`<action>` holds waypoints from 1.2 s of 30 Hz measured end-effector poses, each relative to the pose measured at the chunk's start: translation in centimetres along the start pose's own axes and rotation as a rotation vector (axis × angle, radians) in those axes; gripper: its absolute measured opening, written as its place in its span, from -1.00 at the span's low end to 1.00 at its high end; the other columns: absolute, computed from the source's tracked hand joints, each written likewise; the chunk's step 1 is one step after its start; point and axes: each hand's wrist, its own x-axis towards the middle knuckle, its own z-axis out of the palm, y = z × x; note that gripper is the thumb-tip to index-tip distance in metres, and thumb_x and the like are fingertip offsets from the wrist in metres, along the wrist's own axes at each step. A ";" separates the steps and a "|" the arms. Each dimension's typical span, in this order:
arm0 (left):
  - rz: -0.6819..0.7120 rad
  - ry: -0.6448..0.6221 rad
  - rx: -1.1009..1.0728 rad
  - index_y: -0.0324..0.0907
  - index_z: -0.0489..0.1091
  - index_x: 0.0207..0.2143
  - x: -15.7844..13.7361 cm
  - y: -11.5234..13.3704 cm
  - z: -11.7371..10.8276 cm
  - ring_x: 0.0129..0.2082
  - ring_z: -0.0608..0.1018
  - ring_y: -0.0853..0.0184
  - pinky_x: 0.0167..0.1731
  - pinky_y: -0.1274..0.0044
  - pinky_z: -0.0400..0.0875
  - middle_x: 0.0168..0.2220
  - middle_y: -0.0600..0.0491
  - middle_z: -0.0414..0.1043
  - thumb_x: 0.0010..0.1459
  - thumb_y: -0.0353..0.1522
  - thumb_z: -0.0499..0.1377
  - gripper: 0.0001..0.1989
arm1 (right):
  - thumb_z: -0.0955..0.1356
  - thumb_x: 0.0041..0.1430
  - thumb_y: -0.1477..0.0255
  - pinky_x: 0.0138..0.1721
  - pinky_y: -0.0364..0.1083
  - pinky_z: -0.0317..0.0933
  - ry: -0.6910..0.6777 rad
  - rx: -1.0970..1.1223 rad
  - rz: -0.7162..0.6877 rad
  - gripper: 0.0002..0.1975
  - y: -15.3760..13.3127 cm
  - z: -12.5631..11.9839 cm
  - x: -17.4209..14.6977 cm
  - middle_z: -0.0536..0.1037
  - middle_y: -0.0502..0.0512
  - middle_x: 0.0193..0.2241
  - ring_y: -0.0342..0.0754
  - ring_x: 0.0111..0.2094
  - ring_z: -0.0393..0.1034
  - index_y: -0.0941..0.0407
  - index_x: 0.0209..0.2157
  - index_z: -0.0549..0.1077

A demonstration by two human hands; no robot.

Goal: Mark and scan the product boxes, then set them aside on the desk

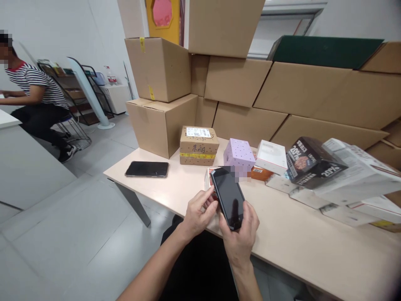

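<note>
In my right hand is a thick black smartphone, its dark screen tilted up toward me. The right thumb lies along the lower left edge and the fingers wrap the right side. My left hand is closed with its fingertips at the phone's left edge; part of those fingers is hidden. Behind the phone, a small white and red box shows only in part. A second phone, dark-screened, lies flat on the table's left end.
On the table stand a taped carton, a purple dotted box, a white box and a black printed box. Large cartons are stacked behind. A person in a striped shirt sits far left.
</note>
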 end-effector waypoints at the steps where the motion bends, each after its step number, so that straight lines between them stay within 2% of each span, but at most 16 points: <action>1: -0.004 -0.001 -0.001 -0.11 0.26 0.27 0.0 0.0 0.0 -0.39 0.46 0.40 -0.36 0.54 0.47 -0.33 0.02 0.41 0.31 -0.35 0.11 -0.52 | 0.42 0.17 0.23 0.06 0.28 0.29 -0.002 0.000 0.003 -0.27 0.0 0.0 0.0 0.37 0.43 0.08 0.25 0.12 0.30 0.17 0.29 0.17; 23: -0.024 -0.041 0.010 -0.13 0.21 0.30 0.0 -0.3 0.1 -0.44 0.36 0.43 -0.39 0.57 0.36 -0.42 0.09 0.33 0.29 -0.36 0.14 -0.47 | 0.43 0.16 0.23 0.05 0.26 0.30 0.039 -0.022 -0.024 -0.24 0.0 0.2 0.0 0.36 0.44 0.10 0.25 0.13 0.30 0.17 0.31 0.15; 36: -0.062 -0.063 -0.011 -0.15 0.20 0.30 -0.2 -0.4 0.0 -0.42 0.37 0.42 -0.37 0.56 0.36 -0.39 0.09 0.33 0.29 -0.34 0.14 -0.46 | 0.45 0.14 0.26 0.07 0.28 0.29 0.052 -0.006 -0.022 -0.22 0.1 0.4 0.0 0.36 0.45 0.11 0.25 0.14 0.29 0.18 0.31 0.15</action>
